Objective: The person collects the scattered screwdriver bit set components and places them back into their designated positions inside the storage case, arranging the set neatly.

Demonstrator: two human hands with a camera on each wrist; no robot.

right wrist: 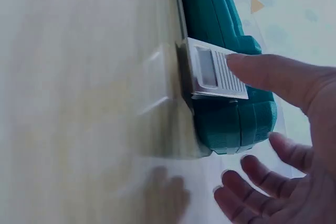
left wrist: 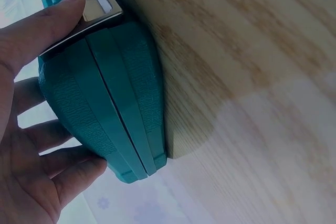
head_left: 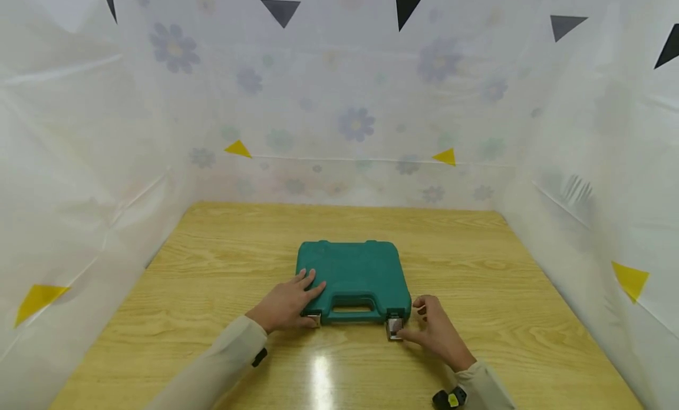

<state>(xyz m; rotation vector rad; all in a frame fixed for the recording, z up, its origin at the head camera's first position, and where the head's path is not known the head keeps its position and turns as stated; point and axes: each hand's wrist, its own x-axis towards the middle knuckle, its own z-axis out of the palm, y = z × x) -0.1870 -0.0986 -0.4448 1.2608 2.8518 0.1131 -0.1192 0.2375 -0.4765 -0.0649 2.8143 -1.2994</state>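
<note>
A green plastic carrying case [head_left: 350, 265] lies flat on the table, its handle towards me. Fingers of my left hand [head_left: 289, 301] rest spread on the lid's left side, while the thumb touches the left metal latch [left wrist: 100, 6] on the front. On the other side, the thumb of my right hand [head_left: 435, 330] presses the ridged face of the right metal latch [right wrist: 215, 69]. The right hand's other fingers are loosely bent beside the case's right front corner, apart from it in the right wrist view. The lid meets the base along a thin seam; the contents are hidden.
The wooden table [head_left: 239, 239] extends around the case on all sides. White sheeting with pale flowers [head_left: 356, 124] encloses the back and both sides. Yellow and dark triangles mark the sheeting. Glare shows on the tabletop near its front.
</note>
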